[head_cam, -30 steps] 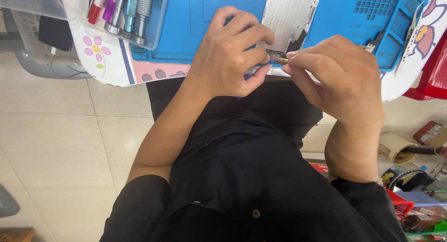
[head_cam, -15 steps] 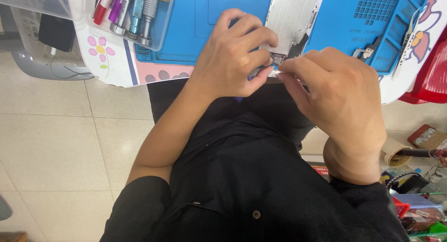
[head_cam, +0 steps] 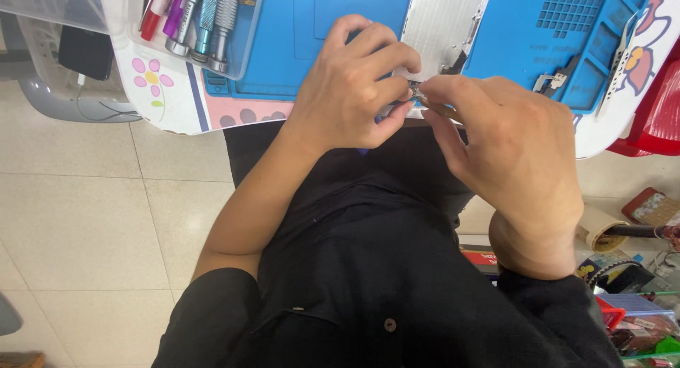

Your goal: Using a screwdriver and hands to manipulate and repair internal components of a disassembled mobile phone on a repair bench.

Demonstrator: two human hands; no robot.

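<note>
Looking down, the biggest thing under me is the white table [head_cam: 177,106] with its painted flower, and on it lies the blue work mat [head_cam: 340,28], which covers most of the top edge of my view. A silver metal plate [head_cam: 443,21] (some kind of flat device housing, I think) rests on the mat, its near end reaching toward my hands at the table's front edge.

To the left of the mat stands a clear tray [head_cam: 134,28] holding a row of screwdrivers [head_cam: 205,17] with red, purple, teal and grey handles, well apart from my hands. At the mat's right side, a few small loose metal parts [head_cam: 559,81] lie in its compartments.

My left hand [head_cam: 354,92] is curled, fingers closed over the near end of the plate. My right hand [head_cam: 510,148] meets it from the right, thumb and forefinger pinched on a very small metal piece [head_cam: 416,93] just at the plate's near edge; it is too tiny and too covered to say what it is. Both hands touch each other at the fingertips.
</note>
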